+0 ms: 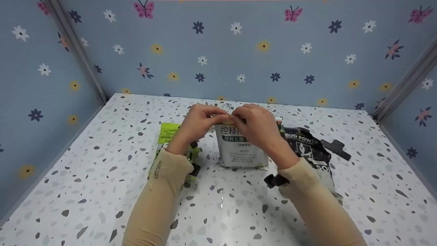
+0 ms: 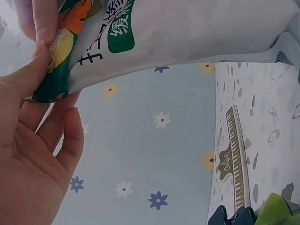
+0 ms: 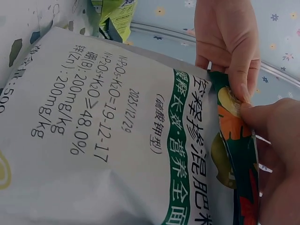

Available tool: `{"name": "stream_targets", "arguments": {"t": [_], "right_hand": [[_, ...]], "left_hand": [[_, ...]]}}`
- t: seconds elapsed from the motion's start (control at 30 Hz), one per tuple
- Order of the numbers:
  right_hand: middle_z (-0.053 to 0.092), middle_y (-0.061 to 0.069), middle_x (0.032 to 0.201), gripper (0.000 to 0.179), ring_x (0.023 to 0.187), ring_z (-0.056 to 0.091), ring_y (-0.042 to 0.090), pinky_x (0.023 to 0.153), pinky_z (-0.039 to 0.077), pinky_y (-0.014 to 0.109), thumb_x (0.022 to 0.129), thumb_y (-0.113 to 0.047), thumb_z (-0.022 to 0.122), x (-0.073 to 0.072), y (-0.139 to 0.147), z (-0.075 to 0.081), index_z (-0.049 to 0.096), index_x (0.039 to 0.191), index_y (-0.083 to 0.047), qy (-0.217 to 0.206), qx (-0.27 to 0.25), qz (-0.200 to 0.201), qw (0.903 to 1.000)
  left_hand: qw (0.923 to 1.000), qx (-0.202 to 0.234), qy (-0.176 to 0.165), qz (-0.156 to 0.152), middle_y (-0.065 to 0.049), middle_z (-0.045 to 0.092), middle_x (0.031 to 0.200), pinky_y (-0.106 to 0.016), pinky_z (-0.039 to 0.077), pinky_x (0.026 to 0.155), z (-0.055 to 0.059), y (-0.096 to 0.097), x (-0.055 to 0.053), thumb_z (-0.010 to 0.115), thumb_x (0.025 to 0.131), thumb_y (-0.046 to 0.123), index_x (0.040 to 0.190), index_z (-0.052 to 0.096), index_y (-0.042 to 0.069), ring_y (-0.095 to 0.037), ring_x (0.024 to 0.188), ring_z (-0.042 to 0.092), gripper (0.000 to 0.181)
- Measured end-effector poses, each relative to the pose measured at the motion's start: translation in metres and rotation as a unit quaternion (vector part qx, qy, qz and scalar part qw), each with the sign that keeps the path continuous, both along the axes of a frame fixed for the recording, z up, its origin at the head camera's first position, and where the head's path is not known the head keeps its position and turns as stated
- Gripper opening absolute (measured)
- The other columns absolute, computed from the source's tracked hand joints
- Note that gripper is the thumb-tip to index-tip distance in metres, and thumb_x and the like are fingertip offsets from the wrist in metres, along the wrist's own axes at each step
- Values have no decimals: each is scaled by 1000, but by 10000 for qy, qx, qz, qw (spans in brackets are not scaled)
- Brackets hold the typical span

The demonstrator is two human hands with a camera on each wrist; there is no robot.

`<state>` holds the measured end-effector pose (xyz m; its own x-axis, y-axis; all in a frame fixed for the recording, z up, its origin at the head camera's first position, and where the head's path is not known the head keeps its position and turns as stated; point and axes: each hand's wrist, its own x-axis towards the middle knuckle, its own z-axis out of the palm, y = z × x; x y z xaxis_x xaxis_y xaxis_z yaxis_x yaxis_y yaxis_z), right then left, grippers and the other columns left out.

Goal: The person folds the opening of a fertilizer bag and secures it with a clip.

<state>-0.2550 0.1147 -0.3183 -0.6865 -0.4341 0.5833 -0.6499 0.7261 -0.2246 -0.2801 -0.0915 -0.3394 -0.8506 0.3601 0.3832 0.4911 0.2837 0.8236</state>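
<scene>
A white fertilizer bag (image 1: 243,153) with dark printed lettering stands upright on the speckled table, between my arms. Its top edge is folded over into a green and orange band (image 3: 232,124). Thumb and fingers of my left hand (image 1: 199,121) pinch that band near its left end. Close beside them, my right hand (image 1: 257,124) pinches the same folded edge, and the fingertips of both hands nearly meet. Seen from the right wrist, the bag's printed front (image 3: 108,122) looks full and smooth, with a slight crease low down.
On the left lies a bright green bag (image 1: 168,131), partly behind my left forearm. A black bag (image 1: 309,145) lies to the right, with a black clip-like piece (image 1: 336,149) beside it. Flower-patterned blue walls (image 1: 218,44) enclose the table. A ruler-like strip (image 2: 236,154) shows beyond the bag.
</scene>
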Motion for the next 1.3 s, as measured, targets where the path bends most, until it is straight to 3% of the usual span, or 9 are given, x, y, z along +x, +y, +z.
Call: {"name": "stream_targets", "arguments": {"t": [0.33, 0.7, 1.03, 1.3], "right_hand": [[71, 5, 91, 15, 78, 64, 22, 71, 51, 39, 95, -22, 71, -2, 29, 5, 77, 96, -9, -414, 80, -339, 9985], [70, 7, 89, 11, 79, 63, 24, 74, 51, 40, 93, -16, 72, 1, 54, 0, 75, 94, -5, -337, -172, -302, 9988], [71, 9, 87, 6, 76, 66, 21, 69, 54, 36, 89, -7, 74, 5, 70, -4, 75, 92, -2, -328, -598, -172, 9975], [74, 9, 88, 8, 74, 69, 20, 61, 53, 35, 88, -9, 76, 7, 82, -8, 75, 92, -3, -445, -946, -382, 9938]], "left_hand": [[9997, 137, -216, 22, 0, 74, 98, -37, 55, 76, -2, -1, -2, 72, 92, 25, 104, 79, 11, -19, 84, 68, 20], [9995, 138, -264, -43, -2, 75, 100, -37, 55, 80, 0, 0, -3, 73, 92, 22, 105, 79, 10, -17, 87, 70, 18], [9997, 84, -185, -109, 0, 75, 99, -35, 55, 81, 0, -1, -2, 72, 93, 23, 104, 79, 12, -16, 88, 70, 18], [9995, 144, -243, -148, -2, 75, 99, -34, 55, 80, 0, -3, -2, 73, 93, 22, 104, 79, 10, -17, 87, 70, 17]]}}
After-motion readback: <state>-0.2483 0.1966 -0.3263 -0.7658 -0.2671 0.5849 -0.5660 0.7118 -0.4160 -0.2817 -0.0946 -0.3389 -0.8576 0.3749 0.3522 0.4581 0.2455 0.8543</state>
